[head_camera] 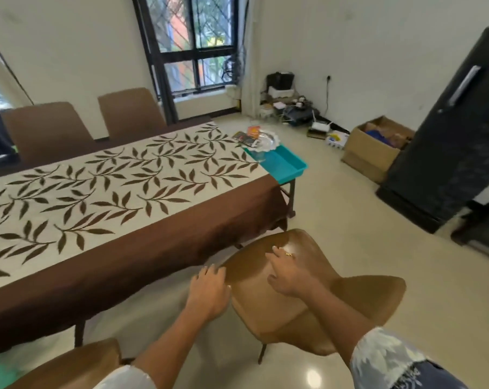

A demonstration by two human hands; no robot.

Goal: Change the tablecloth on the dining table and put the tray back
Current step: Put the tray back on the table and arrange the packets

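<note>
Both hands rest on the backrest of a brown chair [302, 290] that stands just clear of the dining table's near edge. The left hand [209, 290] lies over the backrest's left rim, fingers [214, 272] curled down across the edge; the right hand [287, 273] lies flat on the top of the backrest with its fingers spread toward the far rim, a ring showing on one of them. Neither hand is closed in a fist, and whether the left thumb actually pinches the rim underneath is hidden, so the grip looks like a light hold for shifting the chair rather than a firm clamp.

Beyond the fingertips, the tablecloth [120, 189], cream with brown leaves and a brown border, lies spread smoothly over the table, its skirt hanging down just ahead of the left fingers. That suggests the cloth is laid and the chair is being handled to tidy the seating.

The teal tray [285, 164] sits well beyond and to the right of the right fingers, apparently on a small stand at the table's far end, not on the cloth. It carries a glassy dish [263, 140] and some small packets, too blurred to identify. Returning the tray appears still to be done.

A second chair's backrest [75, 366] is cut off at the bottom left, below the left wrist.
</note>
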